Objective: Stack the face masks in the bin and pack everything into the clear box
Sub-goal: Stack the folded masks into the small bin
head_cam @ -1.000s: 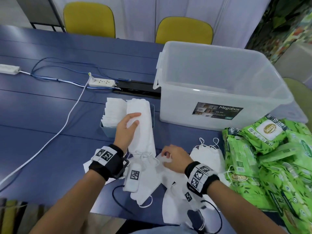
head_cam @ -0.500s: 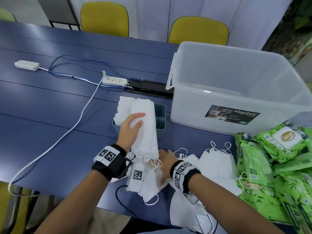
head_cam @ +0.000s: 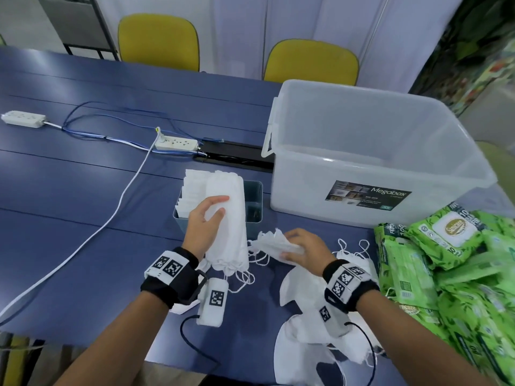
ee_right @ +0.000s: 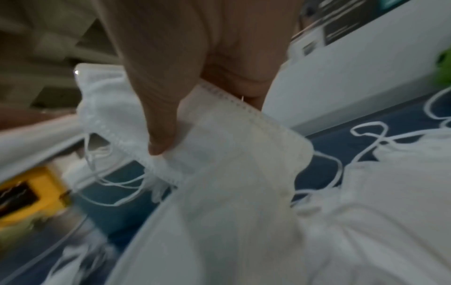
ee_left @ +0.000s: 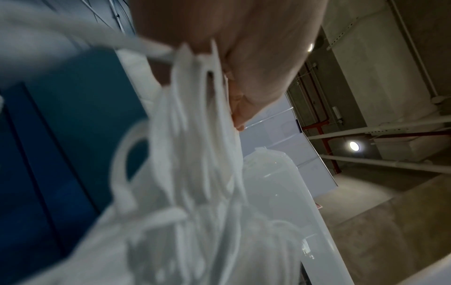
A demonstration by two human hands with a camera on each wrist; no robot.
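Note:
My left hand grips a thick stack of white face masks, held over the near edge of the small blue-grey bin. More masks stand in the bin's left side. My right hand pinches a few loose masks lifted just right of the stack; the right wrist view shows thumb and fingers closed on the mask. In the left wrist view the stack hangs blurred below my palm. The clear box stands behind, with nothing visible inside it.
Loose masks lie on the blue table near its front edge. Green wet-wipe packs pile at the right. Power strips and cables run across the left. Two yellow chairs stand behind the table.
My right hand has lifted off the table pile with a few masks and moved up beside the stack. The left hand keeps its hold on the stack over the bin.

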